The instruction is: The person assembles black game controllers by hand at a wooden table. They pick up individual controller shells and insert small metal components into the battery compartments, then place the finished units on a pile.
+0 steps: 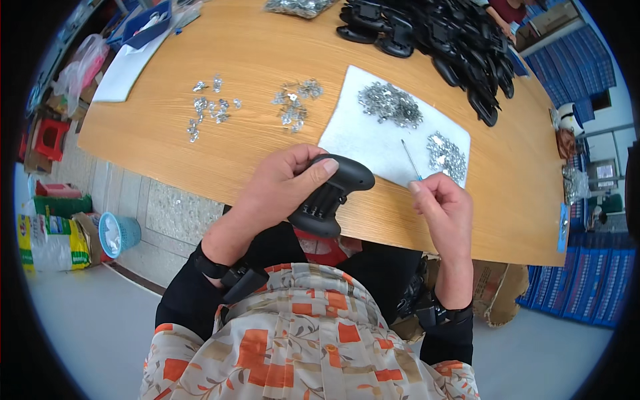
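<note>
L hand [277, 187]: gripping black controller [328, 198], open compartment up, at near table edge [393, 230] | R hand [445, 210]: pinching thin tool [409, 157], tip toward white sheet [363, 143] | sheet: two silver-part piles [390, 105] | far: heaped black shells [460, 50]

A wood-grained surface [157, 130] stands above a pale floor [100, 327], speckled tiles [175, 208] showing left, blue stacks [570, 280] right.

Black controller [351, 175] partly hidden by left hand [277, 185], silvery bits [390, 105] — too small to identify, bag [300, 6] cropped above
</note>
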`<state>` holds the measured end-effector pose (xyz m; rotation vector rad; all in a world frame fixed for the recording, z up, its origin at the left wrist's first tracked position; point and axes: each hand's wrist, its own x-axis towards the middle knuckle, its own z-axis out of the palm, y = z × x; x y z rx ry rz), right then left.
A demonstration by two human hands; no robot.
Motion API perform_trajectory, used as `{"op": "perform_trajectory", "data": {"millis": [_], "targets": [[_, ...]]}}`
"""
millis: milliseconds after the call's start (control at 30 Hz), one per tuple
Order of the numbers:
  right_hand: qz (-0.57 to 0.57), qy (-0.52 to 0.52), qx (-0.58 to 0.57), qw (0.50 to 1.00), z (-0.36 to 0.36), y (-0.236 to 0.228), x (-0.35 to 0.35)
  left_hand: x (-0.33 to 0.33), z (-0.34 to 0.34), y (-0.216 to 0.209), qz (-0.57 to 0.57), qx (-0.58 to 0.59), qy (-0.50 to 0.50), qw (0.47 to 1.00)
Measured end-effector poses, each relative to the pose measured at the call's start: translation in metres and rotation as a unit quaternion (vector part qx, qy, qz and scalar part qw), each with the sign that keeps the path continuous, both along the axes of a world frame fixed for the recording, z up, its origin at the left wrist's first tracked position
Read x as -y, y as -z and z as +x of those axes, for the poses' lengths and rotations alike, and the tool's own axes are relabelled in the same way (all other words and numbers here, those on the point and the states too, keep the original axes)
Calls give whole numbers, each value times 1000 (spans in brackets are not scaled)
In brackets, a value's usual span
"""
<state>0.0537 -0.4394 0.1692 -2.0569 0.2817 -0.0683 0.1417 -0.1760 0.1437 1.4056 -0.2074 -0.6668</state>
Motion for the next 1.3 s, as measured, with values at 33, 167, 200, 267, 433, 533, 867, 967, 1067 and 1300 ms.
{"op": "perform_trajectory", "data": {"millis": [33, 167, 200, 267, 433, 533, 867, 967, 1067, 1300], "targets": [[-28, -20, -5, 999, 10, -4, -5, 0, -1, 2, 4, 5, -5, 1000], [-134, -58, 32, 989, 56, -12, -31, -1, -2, 14, -1, 23, -16, 1000], [-192, -59, 54, 978, 67, -12, -29, -2, -1, 15, -15, 14, -18, 1000], [-258, -44, 68, 963, 82, -14, -21, -1, 2, 18, -46, 2, -16, 999], [-303, -10, 21, 953, 98, -13, -7, -5, 3, 17, -57, -12, -17, 998], [-291, -49, 49, 954, 102, -4, -15, -5, 2, 18, -59, 5, -23, 998], [-343, -185, 77, 918, 174, 1, -72, -9, 3, 19, -53, 8, -14, 998], [-380, -197, 72, 901, 190, 12, -76, -7, 4, 21, -53, 13, -3, 998], [-385, -207, 78, 896, 198, 21, -81, -8, 4, 20, -65, 7, 5, 998], [-309, -213, 63, 925, 191, 17, -77, -7, 2, 23, -57, 26, -17, 998]]}}
